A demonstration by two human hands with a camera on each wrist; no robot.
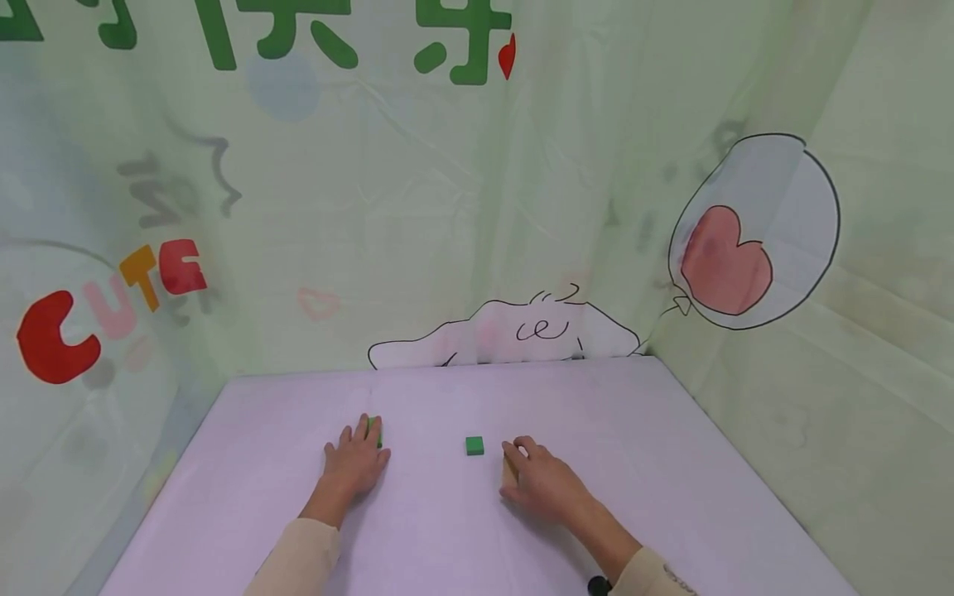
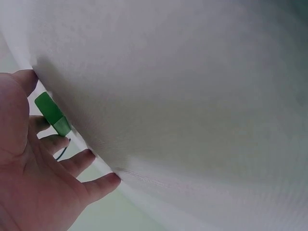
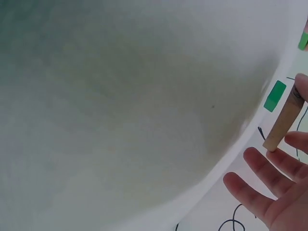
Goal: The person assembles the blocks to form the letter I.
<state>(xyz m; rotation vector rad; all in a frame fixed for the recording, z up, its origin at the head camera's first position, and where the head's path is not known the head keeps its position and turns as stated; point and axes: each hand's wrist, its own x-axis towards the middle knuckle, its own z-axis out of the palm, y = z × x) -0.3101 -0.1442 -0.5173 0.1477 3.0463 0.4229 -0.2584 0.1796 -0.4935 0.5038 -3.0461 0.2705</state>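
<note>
My left hand [image 1: 354,465] lies at the left of the table with its fingers spread and fairly straight. Its fingertips touch a green block [image 1: 378,432], partly hidden under them; the left wrist view shows this green block [image 2: 52,113] between thumb and fingers. To the right, my right hand [image 1: 550,484] pinches a plain wooden block [image 1: 509,475] on its edge, thumb at one end and a fingertip at the other. In the right wrist view the wooden block [image 3: 283,121] looks long and narrow. A second green block [image 1: 474,446] sits between the hands, touched by neither.
The table [image 1: 432,530] has a pale lilac cover. Printed curtains [image 1: 417,207] hang behind it and on both sides, with a balloon drawing at the right. A small black round object [image 1: 599,586] shows beside the right sleeve at the near edge of view.
</note>
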